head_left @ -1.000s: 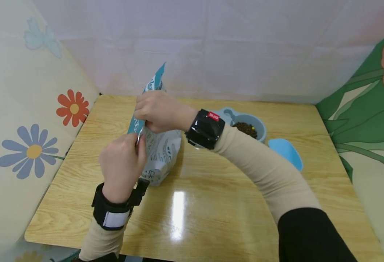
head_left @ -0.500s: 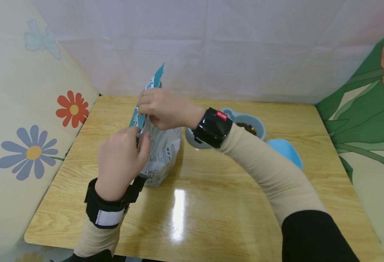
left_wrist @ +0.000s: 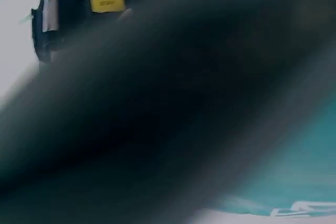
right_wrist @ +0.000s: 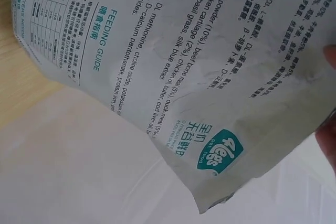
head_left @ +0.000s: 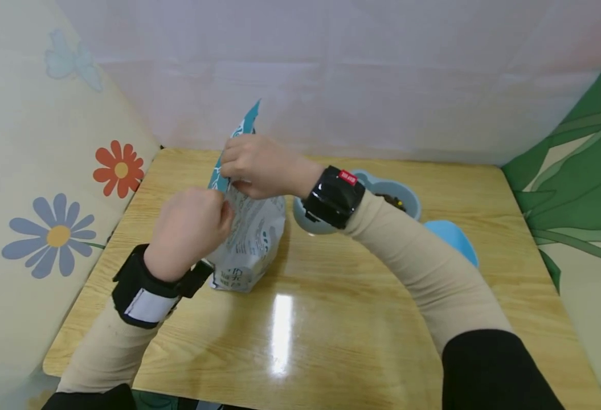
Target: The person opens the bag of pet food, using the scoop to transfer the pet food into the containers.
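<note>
A white and teal pet food bag (head_left: 251, 233) stands upright on the wooden table (head_left: 331, 296). My right hand (head_left: 251, 165) pinches the bag's top edge from the far side. My left hand (head_left: 192, 228) grips the same top edge nearer to me, fingers curled on it. The right wrist view shows the bag (right_wrist: 184, 61) close up, its printed back panel with a feeding guide and a fingertip (right_wrist: 329, 56) at the right edge. The left wrist view is mostly a dark blur, with a strip of teal bag (left_wrist: 294, 182) at the lower right.
A grey-blue bowl (head_left: 405, 196) with brown kibble stands behind my right forearm. A light blue scoop-like object (head_left: 454, 239) lies to its right. Flowered panels wall in the table on the left, back and right.
My left hand has moved up and slightly left along the bag's top edge, and its forearm has swung outward. The right hand stays pinching the top.
</note>
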Tool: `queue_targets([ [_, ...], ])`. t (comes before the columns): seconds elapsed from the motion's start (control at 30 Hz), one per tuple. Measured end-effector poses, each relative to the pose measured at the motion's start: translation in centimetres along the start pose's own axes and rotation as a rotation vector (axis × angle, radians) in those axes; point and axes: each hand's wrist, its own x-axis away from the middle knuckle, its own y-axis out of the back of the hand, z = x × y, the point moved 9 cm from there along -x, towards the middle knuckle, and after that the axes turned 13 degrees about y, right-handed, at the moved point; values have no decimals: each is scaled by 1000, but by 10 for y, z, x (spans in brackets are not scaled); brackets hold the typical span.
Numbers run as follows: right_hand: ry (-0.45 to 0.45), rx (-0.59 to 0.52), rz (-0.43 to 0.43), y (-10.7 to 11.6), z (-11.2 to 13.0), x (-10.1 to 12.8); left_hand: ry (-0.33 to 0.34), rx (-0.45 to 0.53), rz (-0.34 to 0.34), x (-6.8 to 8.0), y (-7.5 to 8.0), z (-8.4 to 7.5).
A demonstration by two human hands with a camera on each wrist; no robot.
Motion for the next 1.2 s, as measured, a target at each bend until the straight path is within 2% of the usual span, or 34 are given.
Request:
queue_targets([
  [0.1,-2,-4,2,0,0,0,-34,-2,6,-2,-1,-2],
  [0.17,-8,-15,3,0,-2,1,-49,37,26,-3,-2,-2],
  [0.27,-24,-18,20,0,-6,3,-80,132,115,-3,-4,0],
  [0.37,-62,1,57,0,-14,6,-114,219,242,-5,-4,1],
  [0.47,-96,37,88,0,-24,10,-136,226,304,-11,-1,-1],
  [0.53,-111,53,93,-1,-29,12,-137,210,315,-19,-1,-2],
  [0.77,-163,102,105,-4,-46,11,-153,64,276,-44,-5,-9],
  [0.9,-181,120,105,-5,-49,11,-140,15,268,-47,-7,-10],
  [1.0,-185,124,100,-5,-49,11,-157,6,266,-46,-7,-12],
  [1.1,-187,124,106,-5,-49,11,-181,24,287,-46,-7,-13],
  [1.2,-189,110,131,-5,-50,11,-174,34,325,-47,-7,-11],
])
